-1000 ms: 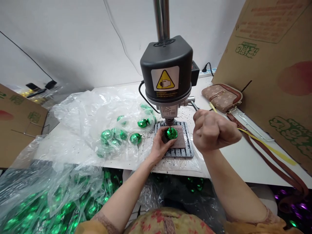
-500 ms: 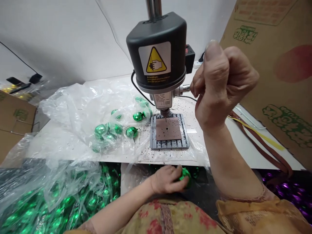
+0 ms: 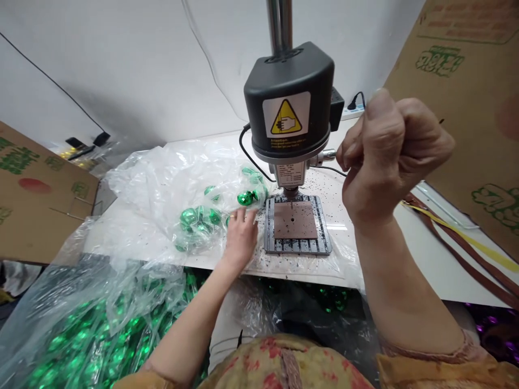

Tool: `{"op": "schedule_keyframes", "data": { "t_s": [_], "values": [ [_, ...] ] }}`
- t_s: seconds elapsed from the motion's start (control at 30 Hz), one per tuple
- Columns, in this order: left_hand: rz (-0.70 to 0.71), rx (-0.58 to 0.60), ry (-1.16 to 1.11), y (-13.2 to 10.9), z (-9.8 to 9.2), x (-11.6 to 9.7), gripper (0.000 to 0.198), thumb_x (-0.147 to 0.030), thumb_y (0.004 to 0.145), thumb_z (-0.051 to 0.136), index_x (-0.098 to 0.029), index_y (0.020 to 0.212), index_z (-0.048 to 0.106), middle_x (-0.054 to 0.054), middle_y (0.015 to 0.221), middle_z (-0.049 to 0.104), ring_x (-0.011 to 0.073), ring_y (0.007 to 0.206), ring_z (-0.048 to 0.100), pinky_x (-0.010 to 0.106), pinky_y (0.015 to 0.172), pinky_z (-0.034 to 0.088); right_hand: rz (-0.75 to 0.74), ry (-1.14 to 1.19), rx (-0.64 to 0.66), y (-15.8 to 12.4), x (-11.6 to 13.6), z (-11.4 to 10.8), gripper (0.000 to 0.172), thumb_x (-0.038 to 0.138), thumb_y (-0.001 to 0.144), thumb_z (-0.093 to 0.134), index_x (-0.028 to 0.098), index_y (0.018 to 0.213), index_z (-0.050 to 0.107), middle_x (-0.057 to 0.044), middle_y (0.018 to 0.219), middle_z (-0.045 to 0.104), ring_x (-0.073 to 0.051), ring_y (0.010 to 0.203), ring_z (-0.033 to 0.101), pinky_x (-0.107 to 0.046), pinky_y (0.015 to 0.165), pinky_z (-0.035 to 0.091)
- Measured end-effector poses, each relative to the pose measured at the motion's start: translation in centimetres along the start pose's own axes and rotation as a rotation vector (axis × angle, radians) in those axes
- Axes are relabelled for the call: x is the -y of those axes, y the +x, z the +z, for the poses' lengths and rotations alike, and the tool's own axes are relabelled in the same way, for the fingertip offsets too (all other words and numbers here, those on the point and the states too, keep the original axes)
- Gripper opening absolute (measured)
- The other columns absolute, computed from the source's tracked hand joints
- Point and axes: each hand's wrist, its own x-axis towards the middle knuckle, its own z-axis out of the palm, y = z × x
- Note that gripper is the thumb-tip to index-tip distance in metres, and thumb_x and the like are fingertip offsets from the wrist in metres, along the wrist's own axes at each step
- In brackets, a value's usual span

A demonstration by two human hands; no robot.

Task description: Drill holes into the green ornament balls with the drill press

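My right hand (image 3: 391,156) is closed around the end of the feed handle (image 3: 326,155) of a small bench drill press (image 3: 288,102). Beside the press base, my left hand (image 3: 242,235) reaches over the worktop with its fingers stretched forward. It covers most of a shiny green faceted ball (image 3: 228,221), whose edge shows to the left of the fingers; the thumb is hidden. Another green ball (image 3: 247,198) lies just beyond the fingertips. On the slotted metal base (image 3: 298,248) rests a brown square plate (image 3: 304,221) with a hole, below the drill bit.
Clear plastic sheeting (image 3: 150,173) spreads over the left worktop, with several green balls (image 3: 198,219) in it. Below the front edge lie many more green balls (image 3: 101,335) under plastic. Cardboard boxes (image 3: 40,183) flank both sides. Brown and yellow straps (image 3: 466,248) lie at right.
My left hand has left the green ball below the table edge and moved up onto the worktop, over another ball. My right hand stays on the handle. The view has shifted left.
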Motion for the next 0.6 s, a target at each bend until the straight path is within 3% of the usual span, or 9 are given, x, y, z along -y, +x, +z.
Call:
{"op": "schedule_keyframes", "data": {
  "t_s": [0.07,0.13,0.2,0.27,0.33,0.43,0.5,0.6],
  "values": [
    [-0.120,0.144,0.324,1.8,-1.0,1.3,0.035,-0.008,0.082,0.061,-0.019,0.115,0.065,0.019,0.124,0.061,0.0421,0.126,0.051,0.060,0.102,0.043,0.009,-0.019,-0.005,-0.1,0.1,-0.1,0.046,0.026,0.090,0.063,0.021,0.052,0.036,0.007,0.045,0.038,-0.006,0.039,0.035,-0.028,0.043,0.026],
    [-0.152,0.259,0.531,2.2,-1.5,2.3,0.038,-0.007,0.082,0.061,-0.018,0.118,0.062,0.019,0.119,0.062,0.0423,0.125,0.052,0.064,0.104,0.039,0.026,-0.038,-0.005,-0.2,0.2,-0.1,0.048,0.029,0.090,0.063,0.020,0.051,0.035,0.006,0.045,0.038,-0.006,0.039,0.036,-0.028,0.042,0.027],
    [-0.091,0.250,0.556,1.8,-1.6,2.7,0.039,-0.010,0.084,0.063,-0.017,0.122,0.058,0.018,0.115,0.064,0.0407,0.122,0.055,0.070,0.109,0.030,0.051,-0.056,0.005,-0.3,0.4,-0.2,0.049,0.032,0.089,0.064,0.021,0.051,0.034,0.006,0.045,0.039,-0.006,0.040,0.036,-0.028,0.041,0.027],
    [0.020,0.147,0.396,1.3,-1.5,2.4,0.041,-0.020,0.086,0.068,-0.017,0.124,0.054,0.015,0.113,0.064,0.0374,0.116,0.059,0.070,0.112,0.026,0.066,-0.061,0.005,-0.3,0.5,-0.2,0.051,0.034,0.088,0.065,0.021,0.051,0.033,0.006,0.045,0.038,-0.007,0.039,0.036,-0.029,0.041,0.026],
    [0.148,0.080,0.093,1.0,-1.3,1.5,0.045,-0.030,0.086,0.071,-0.019,0.125,0.052,0.012,0.113,0.063,0.0317,0.111,0.062,0.058,0.109,0.039,0.060,-0.063,0.000,-0.4,0.5,-0.1,0.051,0.036,0.089,0.064,0.022,0.052,0.032,0.006,0.045,0.038,-0.007,0.039,0.035,-0.031,0.041,0.026],
    [0.289,0.161,-0.336,1.4,-0.2,-0.3,0.048,-0.035,0.088,0.070,-0.024,0.130,0.051,0.010,0.120,0.061,0.0249,0.111,0.062,0.038,0.095,0.051,0.048,-0.080,0.004,-0.4,0.5,-0.1,0.049,0.036,0.090,0.062,0.022,0.053,0.033,0.006,0.046,0.038,-0.009,0.039,0.034,-0.032,0.042,0.028],
    [0.259,0.230,-0.487,1.8,0.8,-1.1,0.052,-0.032,0.089,0.068,-0.025,0.136,0.048,0.009,0.122,0.061,0.0223,0.109,0.062,0.034,0.093,0.051,0.041,-0.092,0.012,-0.5,0.5,-0.1,0.047,0.034,0.091,0.061,0.022,0.053,0.034,0.005,0.046,0.039,-0.009,0.040,0.034,-0.031,0.042,0.030],
    [0.104,0.219,-0.563,2.6,2.4,-1.6,0.056,-0.029,0.083,0.073,-0.020,0.132,0.048,0.008,0.114,0.065,0.0201,0.097,0.064,0.032,0.086,0.052,0.031,-0.124,0.031,-0.5,0.6,-0.2,0.046,0.032,0.092,0.058,0.022,0.054,0.034,0.005,0.047,0.038,-0.008,0.040,0.035,-0.029,0.041,0.030]
  ]
}}
